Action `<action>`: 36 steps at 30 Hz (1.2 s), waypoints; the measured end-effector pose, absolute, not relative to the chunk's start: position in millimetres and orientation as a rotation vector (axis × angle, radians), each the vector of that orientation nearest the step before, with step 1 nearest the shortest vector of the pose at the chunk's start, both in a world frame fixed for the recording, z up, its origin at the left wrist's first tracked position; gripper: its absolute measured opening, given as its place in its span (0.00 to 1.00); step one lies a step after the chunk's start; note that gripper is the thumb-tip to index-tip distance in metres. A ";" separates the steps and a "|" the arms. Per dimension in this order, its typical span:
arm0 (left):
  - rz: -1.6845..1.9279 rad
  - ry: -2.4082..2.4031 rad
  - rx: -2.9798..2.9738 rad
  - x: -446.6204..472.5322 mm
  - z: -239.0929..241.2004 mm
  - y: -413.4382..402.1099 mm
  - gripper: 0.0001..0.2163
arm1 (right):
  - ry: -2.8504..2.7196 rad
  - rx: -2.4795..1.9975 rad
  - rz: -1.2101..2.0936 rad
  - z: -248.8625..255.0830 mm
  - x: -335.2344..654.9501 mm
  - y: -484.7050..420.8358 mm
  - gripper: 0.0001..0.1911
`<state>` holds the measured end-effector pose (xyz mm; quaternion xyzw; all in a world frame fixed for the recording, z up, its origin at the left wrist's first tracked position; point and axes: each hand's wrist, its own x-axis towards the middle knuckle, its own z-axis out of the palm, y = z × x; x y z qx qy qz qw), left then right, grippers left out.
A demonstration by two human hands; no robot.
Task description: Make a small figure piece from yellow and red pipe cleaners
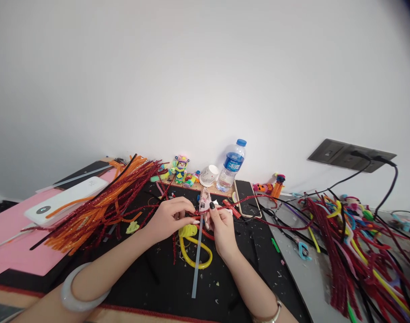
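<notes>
Tinsel pipe cleaner, red, is pinched in the right-hand grip beside a glue gun, over a black mat; whether the left-hand grip holds anything, I cannot tell.

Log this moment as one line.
left hand: beside hot-glue gun, grip unclear | right hand: at hot-glue gun, grip unclear | glue stick: extending toward wearer | yellow loop: on black mat

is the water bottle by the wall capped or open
Capped: a blue screw cap sits on top of the water bottle.
</notes>
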<state>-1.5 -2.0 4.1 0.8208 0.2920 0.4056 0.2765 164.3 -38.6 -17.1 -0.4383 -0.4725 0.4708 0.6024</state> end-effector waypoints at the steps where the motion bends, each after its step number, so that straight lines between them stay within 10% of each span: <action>1: 1.136 0.767 2.253 -2.0 3.4 -1.6 0.05 | -1.092 -1.020 1.114 -16.5 163.4 -39.0 0.20; 22: 0.951 0.562 2.711 -5.5 6.9 -1.6 0.11 | -1.095 -1.067 1.190 -21.1 161.2 -39.4 0.22; 36: 1.093 0.817 1.623 6.3 3.5 -1.3 0.07 | -1.092 -0.886 1.274 -18.1 157.7 -40.1 0.16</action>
